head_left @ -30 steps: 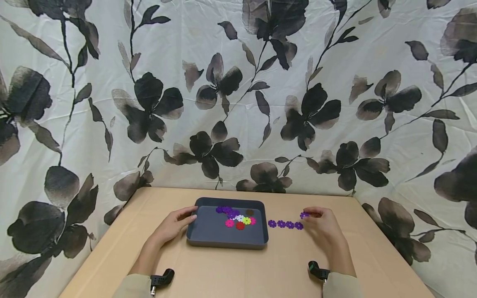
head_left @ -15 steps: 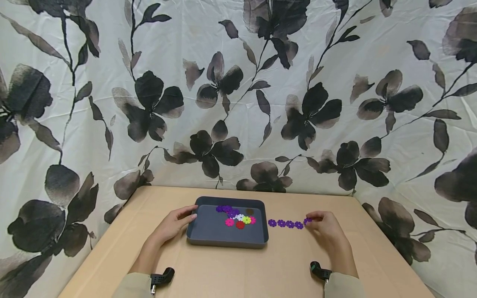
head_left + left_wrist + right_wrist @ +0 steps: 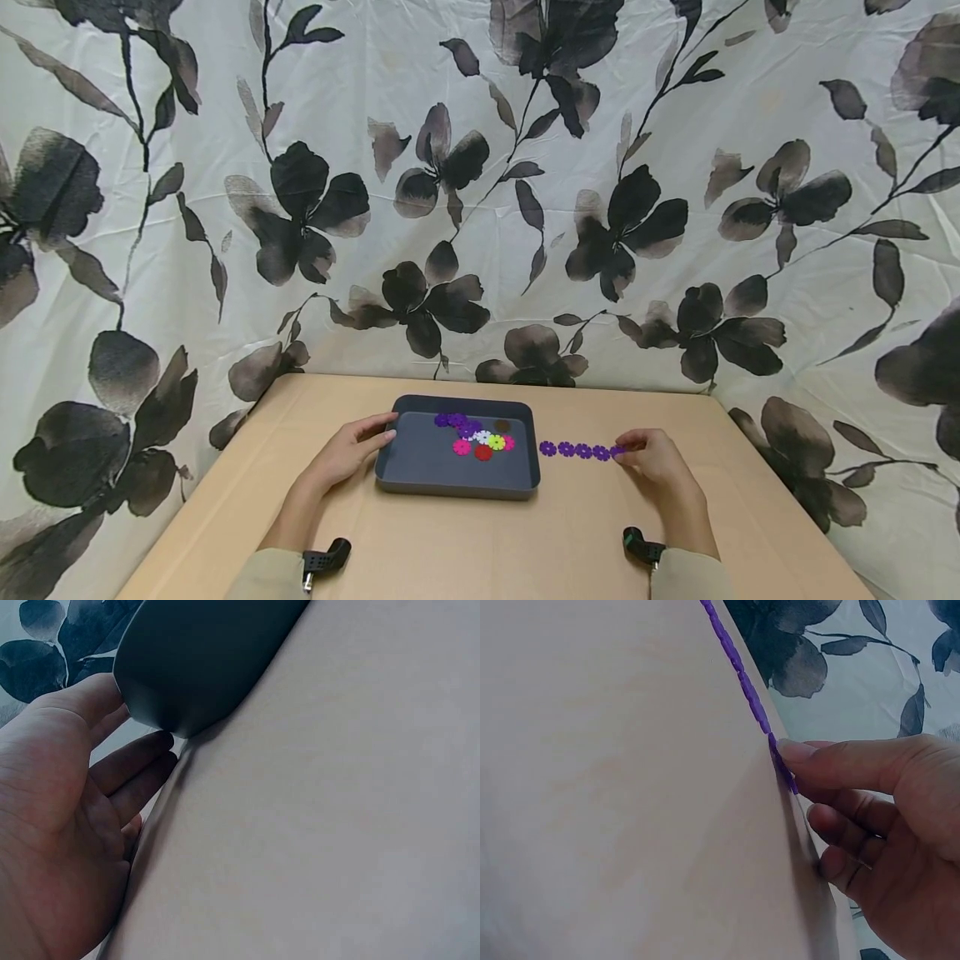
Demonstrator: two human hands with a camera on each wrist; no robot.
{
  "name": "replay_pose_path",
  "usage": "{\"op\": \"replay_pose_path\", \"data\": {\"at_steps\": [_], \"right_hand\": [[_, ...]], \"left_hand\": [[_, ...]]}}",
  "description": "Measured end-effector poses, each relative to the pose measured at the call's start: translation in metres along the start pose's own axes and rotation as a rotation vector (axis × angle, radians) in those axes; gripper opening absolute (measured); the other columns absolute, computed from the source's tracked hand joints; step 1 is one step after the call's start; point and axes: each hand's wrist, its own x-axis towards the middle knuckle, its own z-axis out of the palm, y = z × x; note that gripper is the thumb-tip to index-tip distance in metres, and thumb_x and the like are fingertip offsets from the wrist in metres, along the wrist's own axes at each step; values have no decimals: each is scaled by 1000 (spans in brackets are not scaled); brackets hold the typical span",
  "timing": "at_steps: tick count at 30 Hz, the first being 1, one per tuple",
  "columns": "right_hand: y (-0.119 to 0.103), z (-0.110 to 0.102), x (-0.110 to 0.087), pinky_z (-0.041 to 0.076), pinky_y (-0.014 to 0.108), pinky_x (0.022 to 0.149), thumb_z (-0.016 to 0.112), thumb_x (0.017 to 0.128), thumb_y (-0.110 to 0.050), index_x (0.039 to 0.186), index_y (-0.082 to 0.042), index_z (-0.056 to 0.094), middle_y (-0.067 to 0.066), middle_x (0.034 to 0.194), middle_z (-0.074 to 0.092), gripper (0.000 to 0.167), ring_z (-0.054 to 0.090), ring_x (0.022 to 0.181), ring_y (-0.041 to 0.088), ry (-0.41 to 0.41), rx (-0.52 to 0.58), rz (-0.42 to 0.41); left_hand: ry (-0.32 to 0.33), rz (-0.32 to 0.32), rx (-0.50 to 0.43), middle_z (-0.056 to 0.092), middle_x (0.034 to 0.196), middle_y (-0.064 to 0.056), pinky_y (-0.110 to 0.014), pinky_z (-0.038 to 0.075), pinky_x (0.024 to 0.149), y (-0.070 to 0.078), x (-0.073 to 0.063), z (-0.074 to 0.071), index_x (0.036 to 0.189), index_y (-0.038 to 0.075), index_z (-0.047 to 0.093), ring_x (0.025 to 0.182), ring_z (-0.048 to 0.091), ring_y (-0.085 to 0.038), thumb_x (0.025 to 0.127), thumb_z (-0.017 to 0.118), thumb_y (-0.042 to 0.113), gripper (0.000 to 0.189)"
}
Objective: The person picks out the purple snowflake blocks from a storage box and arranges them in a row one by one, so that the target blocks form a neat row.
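My right hand [image 3: 663, 458] pinches a purple flower-shaped piece [image 3: 617, 451] between thumb and fingers, at the right end of a row of purple flower pieces [image 3: 583, 451]. In the right wrist view the held flower piece [image 3: 781, 765] lies low at the tabletop, in line with the row, its far side hidden by the thumb. My left hand [image 3: 348, 454] holds the left rim of a dark grey tray [image 3: 450, 483]. Thumb and fingers meet the tray's edge [image 3: 187, 667] in the left wrist view.
Inside the tray lie several flower pieces: purple [image 3: 452, 421], white [image 3: 482, 437], yellow [image 3: 496, 443], pink [image 3: 461, 447], red [image 3: 483, 453] and brown [image 3: 502, 426]. The tan table [image 3: 465, 550] ends at a floral cloth [image 3: 525, 208] behind.
My right hand has moved right and slightly nearer me, bringing the purple flower piece from above the row down to its right end. The left hand and tray stay put.
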Motion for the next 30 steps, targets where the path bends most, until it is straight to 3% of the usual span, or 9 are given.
{"op": "replay_pose_path", "data": {"at_steps": [6, 11, 20, 30], "right_hand": [[-5, 5, 4, 49, 27, 78, 72, 95, -3, 121, 3, 71, 14, 107, 70, 27, 60, 93, 23, 30, -23, -24], [-15, 12, 7, 49, 25, 72, 70, 100, -12, 129, -1, 69, 14, 118, 66, 31, 56, 96, 24, 92, 10, -55], [-37, 31, 19, 51, 19, 74, 71, 100, -16, 131, -3, 69, 20, 127, 69, 34, 60, 104, 26, 198, 86, -193], [-67, 58, 25, 54, 19, 75, 75, 97, -14, 127, -5, 72, 20, 122, 71, 31, 65, 99, 23, 182, 181, -307]], "left_hand": [[-2, 9, -7, 55, 154, -13, -57, 39, 121, 0, 0, 0, 149, 16, 59, 146, 49, -36, 101, 68, 41, 55], [-5, 17, -11, 56, 154, -14, -58, 38, 121, -1, 0, 0, 149, 14, 58, 146, 48, -38, 101, 68, 39, 55], [-14, 22, -25, 54, 155, -14, -57, 37, 122, 0, 0, 0, 150, 12, 57, 148, 46, -38, 102, 68, 37, 55], [-10, 19, -17, 54, 156, -14, -57, 37, 122, 0, 0, 0, 149, 13, 58, 148, 46, -38, 101, 68, 38, 55]]}}
